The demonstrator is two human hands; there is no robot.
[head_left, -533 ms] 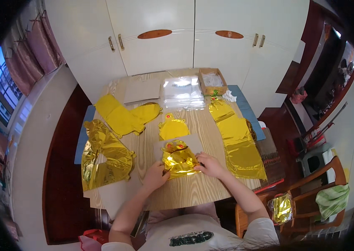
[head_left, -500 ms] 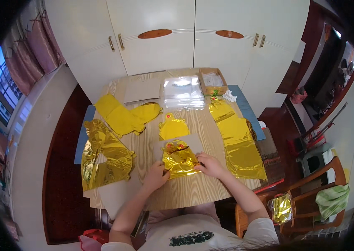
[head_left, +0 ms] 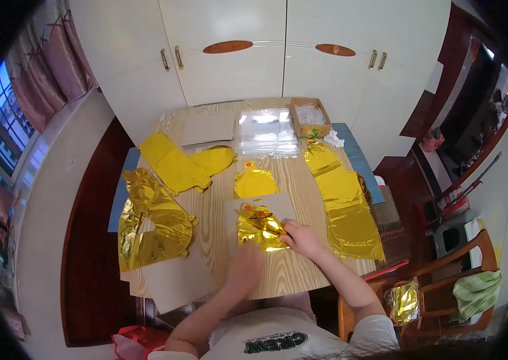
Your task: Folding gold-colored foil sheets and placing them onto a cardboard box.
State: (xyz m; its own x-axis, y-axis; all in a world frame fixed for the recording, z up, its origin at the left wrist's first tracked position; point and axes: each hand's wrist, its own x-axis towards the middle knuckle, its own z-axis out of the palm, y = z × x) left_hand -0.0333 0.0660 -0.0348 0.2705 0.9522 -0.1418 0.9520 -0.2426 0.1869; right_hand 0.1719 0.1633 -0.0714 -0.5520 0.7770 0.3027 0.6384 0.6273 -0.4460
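Observation:
A gold foil balloon (head_left: 259, 231), folded into a small crumpled packet with red dots at its top, lies at the middle front of the table, partly on a grey card (head_left: 233, 210). My right hand (head_left: 302, 240) pinches its right edge between thumb and fingers. My left hand (head_left: 249, 264) is smeared by motion just below the packet's lower left corner, so its fingers cannot be made out. Just beyond the card rests another folded yellow foil piece (head_left: 255, 183) with a red dot on its tab.
Flat foil balloons lie at the left (head_left: 158, 222), far left (head_left: 173, 162) and right (head_left: 350, 204). Behind them are a grey board (head_left: 209, 127), clear plastic bags (head_left: 268, 132) and a cardboard box (head_left: 311, 117). A wooden chair (head_left: 446, 264) holding a gold packet stands to the right.
My left hand has left the packet's left edge and moved right and toward me. My right hand keeps its hold on the right edge. The whole view has shifted slightly.

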